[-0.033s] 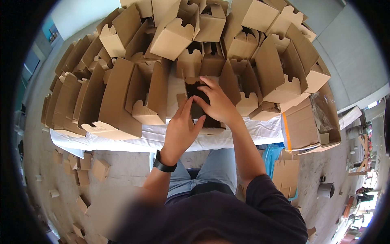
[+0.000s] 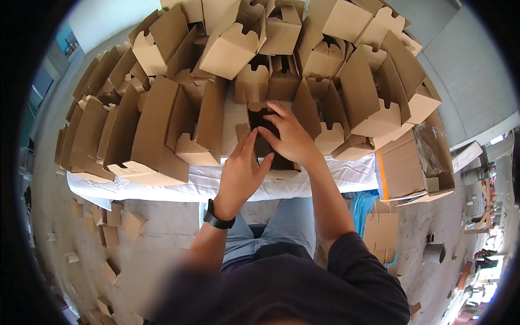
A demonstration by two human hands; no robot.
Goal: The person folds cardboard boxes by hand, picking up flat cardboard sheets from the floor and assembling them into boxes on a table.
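A small open cardboard box (image 2: 284, 175) stands at the near middle of the table, its inside dark. Over its left side lies my left hand (image 2: 241, 172), fingers stretched away from me and thumb apart, pointing right. My right hand (image 2: 292, 138) reaches across the box from the right; its fingers are spread toward the far end, and its thumb points left, close to the left fingertips. Both hands touch or hover just over the box; I cannot tell how firmly. What lies inside is too dark to make out. A black band (image 2: 218, 218) circles my left wrist.
Open cardboard boxes (image 2: 197, 122) crowd the table on both sides and behind, some stacked. A white cloth (image 2: 346, 174) covers the table. At the right stands a large carton (image 2: 403, 162) with clear plastic inside. Small boxes (image 2: 134, 226) lie on the floor at left.
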